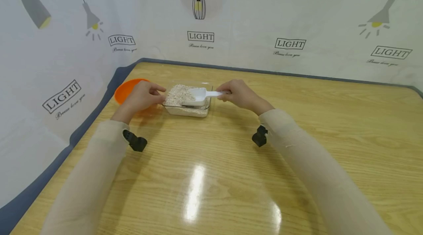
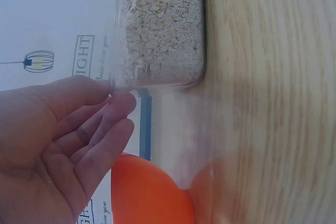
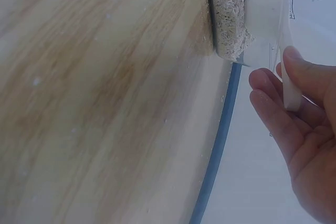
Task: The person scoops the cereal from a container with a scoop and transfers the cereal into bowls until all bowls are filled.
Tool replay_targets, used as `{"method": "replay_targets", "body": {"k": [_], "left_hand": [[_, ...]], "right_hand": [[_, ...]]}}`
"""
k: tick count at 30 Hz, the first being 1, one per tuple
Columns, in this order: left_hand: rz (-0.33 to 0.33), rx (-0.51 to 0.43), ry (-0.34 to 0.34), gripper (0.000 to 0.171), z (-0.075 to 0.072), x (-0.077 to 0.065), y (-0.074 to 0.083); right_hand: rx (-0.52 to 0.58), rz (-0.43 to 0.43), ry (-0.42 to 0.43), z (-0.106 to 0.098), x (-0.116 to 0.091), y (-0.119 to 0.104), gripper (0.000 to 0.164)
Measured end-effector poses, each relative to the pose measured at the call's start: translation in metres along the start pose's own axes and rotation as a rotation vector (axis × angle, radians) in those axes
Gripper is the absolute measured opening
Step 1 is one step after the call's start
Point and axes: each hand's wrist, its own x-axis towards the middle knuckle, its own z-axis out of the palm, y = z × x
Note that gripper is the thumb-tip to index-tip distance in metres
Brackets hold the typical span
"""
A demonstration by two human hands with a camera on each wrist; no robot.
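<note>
Our right hand (image 1: 238,93) is, in the head view, pinching the scoop (image 1: 199,97) over the oats (image 1: 179,94) in the box (image 1: 198,112), near the bowl (image 1: 124,91). In the left wrist view, our left hand (image 2: 50,142) is holding the box's rim; in the right wrist view, our thumb and fingers are gripping the scoop's handle (image 3: 290,90).

Worktop (image 1: 158,176): bowl (image 1: 125,90) by left edge, near far-left corner. Container (image 1: 186,112) right of bowl, toward far edge. Rolled oats (image 1: 179,93) inside; scoop (image 1: 199,96) at their right side, handle running right into right hand (image 1: 239,93). Left hand (image 1: 144,96) between bowl and container's left rim.
</note>
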Motion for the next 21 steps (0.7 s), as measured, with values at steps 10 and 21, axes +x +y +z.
{"method": "replay_targets", "body": {"k": [10, 21], "left_hand": [[0.004, -0.010, -0.026, 0.037, -0.0019, -0.0018, 0.0022], [0.002, -0.004, -0.040, 0.037, -0.0034, -0.0037, 0.0037]], "right_hand": [[0.012, -0.009, 0.022, 0.0001, -0.0016, 0.0031, 0.025], [0.035, 0.005, 0.048, -0.0036, -0.0050, 0.0051, 0.025]]}}
